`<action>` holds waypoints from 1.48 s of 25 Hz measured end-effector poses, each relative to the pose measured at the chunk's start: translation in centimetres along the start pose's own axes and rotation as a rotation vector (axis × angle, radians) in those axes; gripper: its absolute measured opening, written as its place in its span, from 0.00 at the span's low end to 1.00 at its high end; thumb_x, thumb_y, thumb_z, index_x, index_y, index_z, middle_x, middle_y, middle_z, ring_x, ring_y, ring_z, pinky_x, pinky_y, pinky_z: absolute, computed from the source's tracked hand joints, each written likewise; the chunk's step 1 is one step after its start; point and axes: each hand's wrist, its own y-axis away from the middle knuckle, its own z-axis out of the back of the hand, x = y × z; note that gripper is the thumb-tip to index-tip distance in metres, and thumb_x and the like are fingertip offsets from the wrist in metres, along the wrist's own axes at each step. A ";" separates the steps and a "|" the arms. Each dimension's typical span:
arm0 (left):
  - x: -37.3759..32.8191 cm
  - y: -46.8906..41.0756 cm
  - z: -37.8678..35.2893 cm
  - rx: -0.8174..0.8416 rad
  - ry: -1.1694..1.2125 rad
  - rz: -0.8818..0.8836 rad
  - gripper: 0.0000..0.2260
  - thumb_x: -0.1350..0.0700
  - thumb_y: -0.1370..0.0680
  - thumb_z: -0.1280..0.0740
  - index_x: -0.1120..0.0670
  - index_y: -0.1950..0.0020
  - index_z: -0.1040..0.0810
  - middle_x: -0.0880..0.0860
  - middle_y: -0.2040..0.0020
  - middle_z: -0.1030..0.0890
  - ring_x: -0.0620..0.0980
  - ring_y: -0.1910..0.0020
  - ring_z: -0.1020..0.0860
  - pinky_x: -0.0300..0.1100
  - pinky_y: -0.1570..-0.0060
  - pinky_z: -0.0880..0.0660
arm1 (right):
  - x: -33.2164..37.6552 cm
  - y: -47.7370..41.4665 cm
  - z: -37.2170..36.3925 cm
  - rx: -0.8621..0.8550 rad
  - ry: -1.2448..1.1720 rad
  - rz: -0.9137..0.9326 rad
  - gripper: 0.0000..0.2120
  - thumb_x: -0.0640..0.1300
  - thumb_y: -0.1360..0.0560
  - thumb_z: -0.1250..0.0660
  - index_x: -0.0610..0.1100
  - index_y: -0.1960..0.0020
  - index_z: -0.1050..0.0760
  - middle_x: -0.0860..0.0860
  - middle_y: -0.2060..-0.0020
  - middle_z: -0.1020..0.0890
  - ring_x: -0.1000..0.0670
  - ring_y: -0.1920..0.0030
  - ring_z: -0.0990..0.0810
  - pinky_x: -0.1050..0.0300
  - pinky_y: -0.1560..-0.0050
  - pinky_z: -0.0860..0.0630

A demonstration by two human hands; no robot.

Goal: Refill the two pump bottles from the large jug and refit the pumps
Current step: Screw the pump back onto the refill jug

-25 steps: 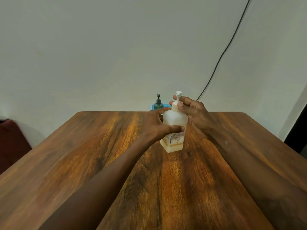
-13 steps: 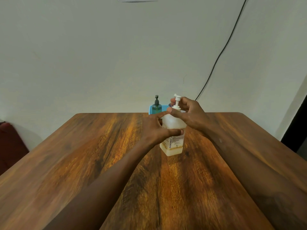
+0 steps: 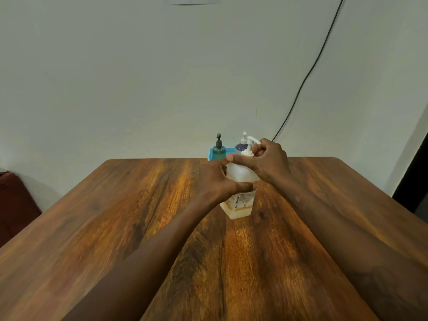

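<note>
1. Pale wall (image 3: 139, 77), crossed by a black cable (image 3: 308, 75), backs a wooden desk (image 3: 139, 216). A dark red seat (image 3: 16, 198) shows at the left edge of the head view, the only view given.
2. At the desk's far edge a blue tray (image 3: 230, 150) holds a green pump bottle (image 3: 218, 151). Beside it is a bluish bottle (image 3: 240, 146) with a white top, which was hidden behind the hands half a second ago.
3. In front of the tray, near the desk's middle, is the white pump bottle (image 3: 240, 202), slightly tilted. I cannot tell whether its base rests on the wood or hangs just clear. Only a thin amber layer lies at its bottom, so it reads as nearly empty.
4. The left hand (image 3: 217, 179) has its grip closed round the bottle's shoulder, thumb across the front, steadying it.
5. The right hand (image 3: 269, 162) has its grip curled tight round the pump (image 3: 249, 147) at collar and stem.
6. A second ago the spout looked narrow, as if end-on to the camera. Now it sweeps out to the right, over the right fingers, while the bottle has hardly shifted. The pump has been turned in the neck.
7. That turn probably means the pump is being unscrewed to open this bottle for filling. The collar still sits on the neck, so it is not off yet. The large jug is not in view, and no pouring can start until the neck is free.
</note>
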 end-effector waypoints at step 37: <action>2.5 -3.0 -1.2 0.397 0.318 0.165 0.31 0.48 0.30 0.18 0.47 0.28 0.24 0.51 0.39 0.14 0.47 0.43 0.14 0.50 0.43 0.16 | -1.7 -4.0 1.3 0.270 -0.318 0.150 0.08 0.36 0.28 0.22 0.44 0.56 0.20 0.47 0.46 0.13 0.50 0.45 0.14 0.49 0.47 0.15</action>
